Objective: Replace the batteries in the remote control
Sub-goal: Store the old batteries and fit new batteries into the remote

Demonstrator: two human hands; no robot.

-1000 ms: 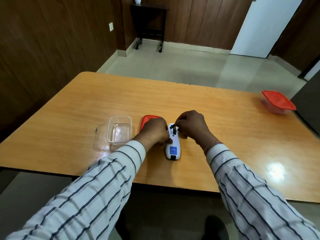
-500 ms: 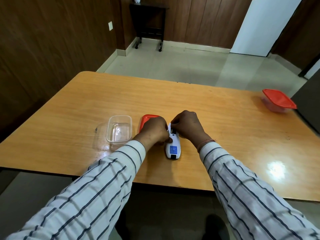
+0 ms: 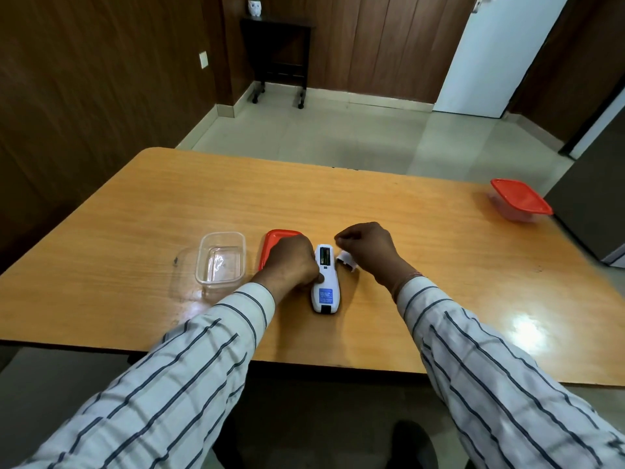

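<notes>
— remote control [image 3: 325, 282] is lying back-up on the wooden table [image 3: 422, 231], near the front edge. its battery cover [image 3: 348, 265] is off and rests just to the right of it, partly under the right wrist.

— so the bay is open?

— yes, and i can see something dark and cylindrical in it, a battery most likely. i'd judge the opening is done; the swap and the closing are left.

— and the hands?

— left hand [image 3: 293, 264] is curled against the remote's left side, thumb pressed on it, pinning it down. right hand [image 3: 370, 250] hovers beside the far end, fingers pinched together; whether they hold anything i cannot tell.

— what's it all made of?

— smooth white plastic shell, rounded, with a blue label low on the back. beside it a clear, soft-cornered plastic tub [image 3: 221, 260], empty, and its glossy red lid [image 3: 272, 240] half hidden by the left hand. a second lidded tub [image 3: 519, 199] sits well apart at the far right.
</notes>
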